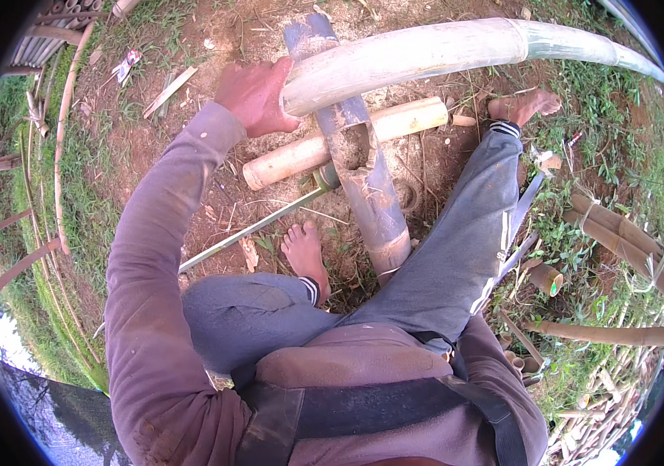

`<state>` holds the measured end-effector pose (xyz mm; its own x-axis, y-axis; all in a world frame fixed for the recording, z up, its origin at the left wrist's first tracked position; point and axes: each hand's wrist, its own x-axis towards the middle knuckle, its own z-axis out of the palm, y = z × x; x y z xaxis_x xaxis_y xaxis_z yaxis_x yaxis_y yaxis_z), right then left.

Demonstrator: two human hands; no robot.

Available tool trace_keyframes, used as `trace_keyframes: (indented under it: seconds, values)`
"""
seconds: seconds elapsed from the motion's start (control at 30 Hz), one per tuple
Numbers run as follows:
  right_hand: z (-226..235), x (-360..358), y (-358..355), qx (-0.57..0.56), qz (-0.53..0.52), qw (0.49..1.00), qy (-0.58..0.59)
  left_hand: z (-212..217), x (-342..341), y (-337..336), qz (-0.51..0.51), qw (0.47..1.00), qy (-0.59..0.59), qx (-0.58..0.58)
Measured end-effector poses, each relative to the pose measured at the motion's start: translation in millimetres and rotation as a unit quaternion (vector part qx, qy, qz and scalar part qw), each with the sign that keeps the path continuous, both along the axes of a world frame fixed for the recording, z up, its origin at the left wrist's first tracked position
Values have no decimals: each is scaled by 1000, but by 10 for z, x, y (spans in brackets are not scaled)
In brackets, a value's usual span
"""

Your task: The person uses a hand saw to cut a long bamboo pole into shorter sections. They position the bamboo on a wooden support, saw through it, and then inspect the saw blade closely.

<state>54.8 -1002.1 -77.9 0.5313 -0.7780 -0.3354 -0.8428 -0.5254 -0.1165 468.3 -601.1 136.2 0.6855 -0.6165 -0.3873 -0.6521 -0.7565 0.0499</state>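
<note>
Left hand (257, 97) outstretched around bamboo pole (425, 58)

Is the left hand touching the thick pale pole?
Touching. The head view shows the left hand gripping the thick pale pole at its left end.

One gripped bamboo pole (410, 68), one notched bamboo (375, 202), one pale crosspiece (285, 162), two feet (303, 247)
</note>
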Motion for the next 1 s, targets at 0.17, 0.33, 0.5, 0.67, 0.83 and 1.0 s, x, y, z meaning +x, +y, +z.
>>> trace_keyframes:
  seconds: [0.17,0.33,0.5,0.67,0.83,1.0]
  values:
    - [-86,-468,81,23,-15,999,-19,110,-412,388,40,997,-21,56]
    - [-443,-1072,236,46,-77,993,-75,-159,-686,655,34,991,-90,95]
    - [-322,-1576,397,90,-182,960,-191,-228,-624,946,64,998,11,-6]
    - [421,-1526,518,198,-335,785,-483,-331,-454,1303,72,975,165,-131]
    - [1550,-1027,902,162,-185,740,-626,-424,-419,1282,94,977,153,-110]
    - [2436,-584,1804,4,55,776,-629,-369,-766,1134,153,984,39,-84]
